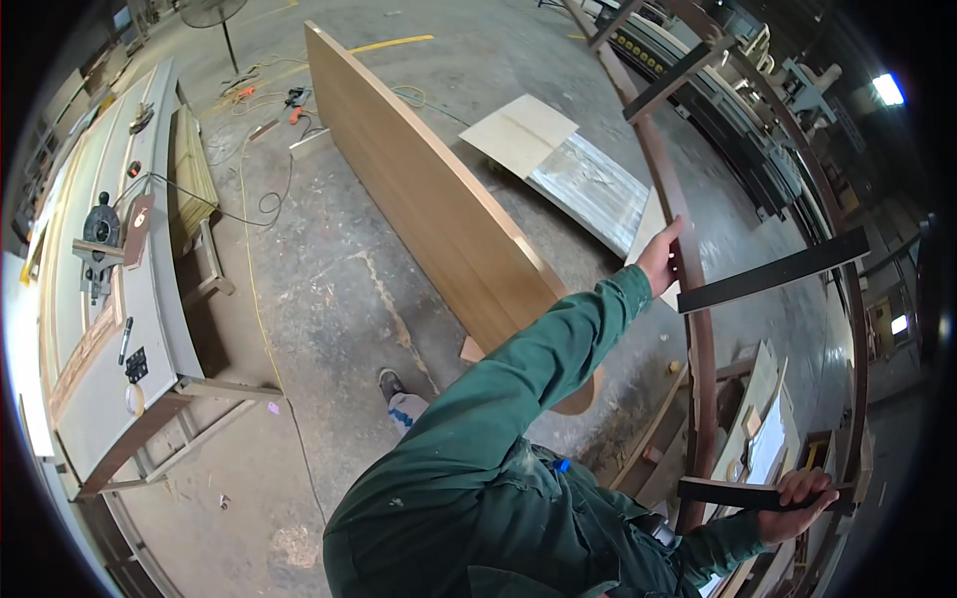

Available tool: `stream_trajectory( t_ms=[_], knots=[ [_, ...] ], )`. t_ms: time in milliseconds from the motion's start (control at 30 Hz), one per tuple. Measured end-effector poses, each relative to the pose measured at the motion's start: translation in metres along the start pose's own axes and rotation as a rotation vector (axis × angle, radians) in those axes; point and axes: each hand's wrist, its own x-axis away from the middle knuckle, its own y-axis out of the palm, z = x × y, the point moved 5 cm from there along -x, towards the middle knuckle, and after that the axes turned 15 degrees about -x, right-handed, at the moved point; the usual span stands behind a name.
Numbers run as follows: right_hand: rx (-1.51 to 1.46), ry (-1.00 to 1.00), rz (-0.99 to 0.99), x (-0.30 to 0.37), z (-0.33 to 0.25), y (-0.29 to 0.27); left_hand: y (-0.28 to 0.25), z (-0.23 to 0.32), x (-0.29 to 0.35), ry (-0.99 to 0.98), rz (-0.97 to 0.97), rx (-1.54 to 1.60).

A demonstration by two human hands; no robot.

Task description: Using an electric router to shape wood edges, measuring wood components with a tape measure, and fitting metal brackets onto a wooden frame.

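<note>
A tall brown frame, like a ladder, rises along the right side. It has two long rails and dark crosspieces between them. With the arm stretched out, my left hand is closed round the nearer rail, just above a crosspiece. Lower down, my right hand grips the lowest visible crosspiece near its far end, fingers curled over the top. My left sleeve partly covers a long wooden panel standing on edge beside me.
A workbench at the left bears a router-like power tool. Flat boards lie beyond the panel. Cords trail over the concrete floor. Offcuts gather behind the frame at lower right; a long machine stands at the far right.
</note>
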Motion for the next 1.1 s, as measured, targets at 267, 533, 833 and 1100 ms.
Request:
stream_trajectory(
  t_ms=[267, 533, 833, 1100],
  knots=[
    [-0.028, 0.088, -0.052, 0.001, 0.115, 0.126, -0.124, 0.149, 0.032, -0.092, 0.167, 0.073],
    [-0.077, 0.300, -0.004, -0.029, 0.256, 0.206, -0.251, 0.294, 0.057, 0.220, 0.411, 0.012],
    [-0.192, 0.579, 0.118, -0.061, 0.456, 0.247, -0.391, 0.403, 0.052, 0.336, 0.745, -0.151],
    [-0.011, 0.818, 0.218, -0.085, 0.634, 0.295, -0.473, 0.513, 0.047, 0.299, 0.911, -0.326]
  ],
)
